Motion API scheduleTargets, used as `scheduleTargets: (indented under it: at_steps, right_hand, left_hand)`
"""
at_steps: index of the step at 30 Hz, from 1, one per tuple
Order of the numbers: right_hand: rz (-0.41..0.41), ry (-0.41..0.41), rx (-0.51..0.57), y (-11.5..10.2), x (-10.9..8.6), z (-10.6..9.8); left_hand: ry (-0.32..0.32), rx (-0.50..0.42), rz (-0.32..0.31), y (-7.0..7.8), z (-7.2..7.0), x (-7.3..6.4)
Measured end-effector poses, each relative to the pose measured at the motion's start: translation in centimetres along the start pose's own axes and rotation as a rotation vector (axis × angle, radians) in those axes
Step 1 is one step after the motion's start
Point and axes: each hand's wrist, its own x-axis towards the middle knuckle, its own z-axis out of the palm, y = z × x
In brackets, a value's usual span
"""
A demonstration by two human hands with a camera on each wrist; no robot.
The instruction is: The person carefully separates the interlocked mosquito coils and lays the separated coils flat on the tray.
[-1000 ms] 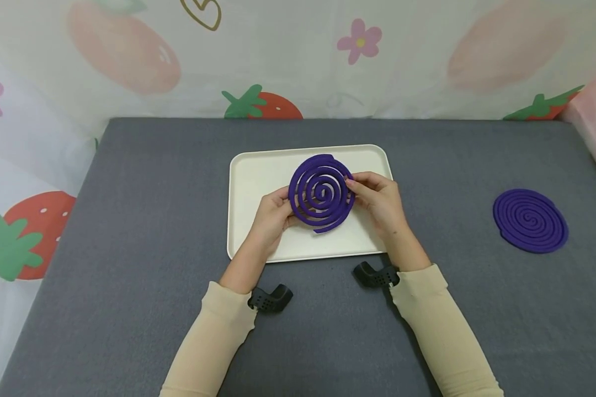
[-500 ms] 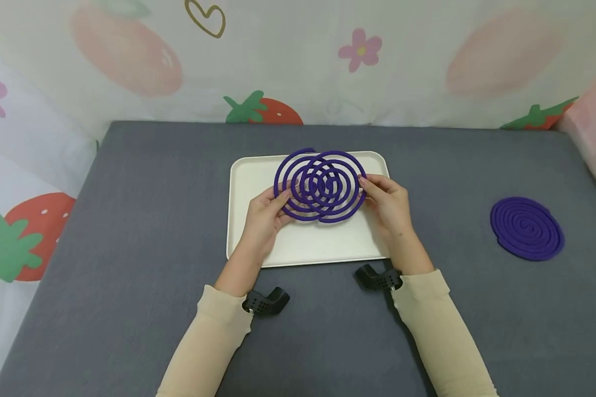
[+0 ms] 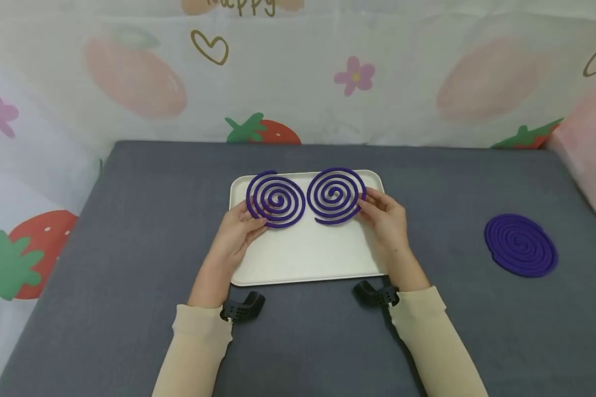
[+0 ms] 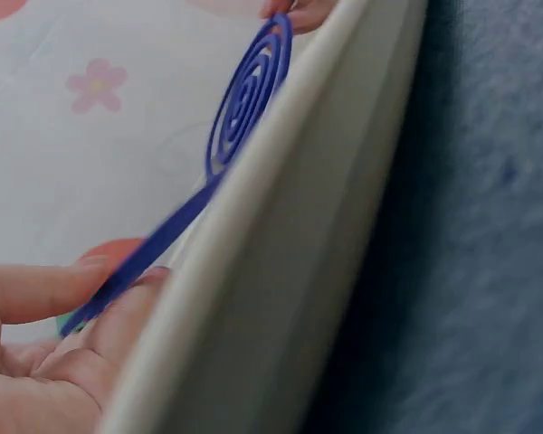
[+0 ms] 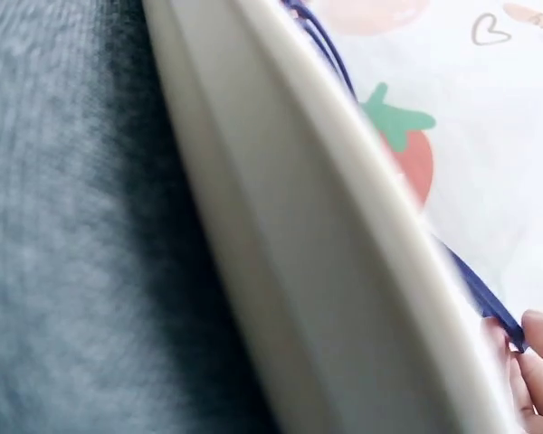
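Two thin purple mosquito coils are held apart, side by side, over a white tray point(image 3: 308, 256). My left hand point(image 3: 233, 231) pinches the left coil point(image 3: 278, 202) at its lower left edge, thumb on top and fingers beneath. My right hand point(image 3: 386, 220) pinches the right coil point(image 3: 335, 193) by its right edge. In the left wrist view the left coil point(image 4: 154, 244) appears edge-on between thumb and fingers. The tray's rim hides part of the held coil point(image 5: 480, 294) in the right wrist view.
Another purple coil point(image 3: 521, 246), tightly wound, lies on the grey tablecloth point(image 3: 452, 331) to the right. A patterned curtain point(image 3: 402, 99) hangs behind the table's far edge. Each wrist wears a black camera mount point(image 3: 243, 306).
The coils, first nested as one spiral, then overlapping, now stand separate. My left hand has moved left with one coil; my right hand has shifted slightly right with the other. The head view has tilted up.
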Motion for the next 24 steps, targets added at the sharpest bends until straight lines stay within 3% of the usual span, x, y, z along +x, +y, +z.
scheduleTargets:
  at_steps: [6,18,24]
  right_hand:
    - [-0.017,-0.041,-0.037,0.06,-0.02,-0.13]
    - [-0.043,-0.02,-0.12,0.23,-0.07,-0.48]
    - [-0.073,-0.008,-0.047,-0.1,-0.04,-0.42]
  left_hand:
    - [0.041,0.052,0.03,-0.22,0.0,0.15]
    - [0.248,0.106,0.105,-0.4,0.74,0.15]
    - [0.27,0.108,0.133,0.0,0.71,0.03]
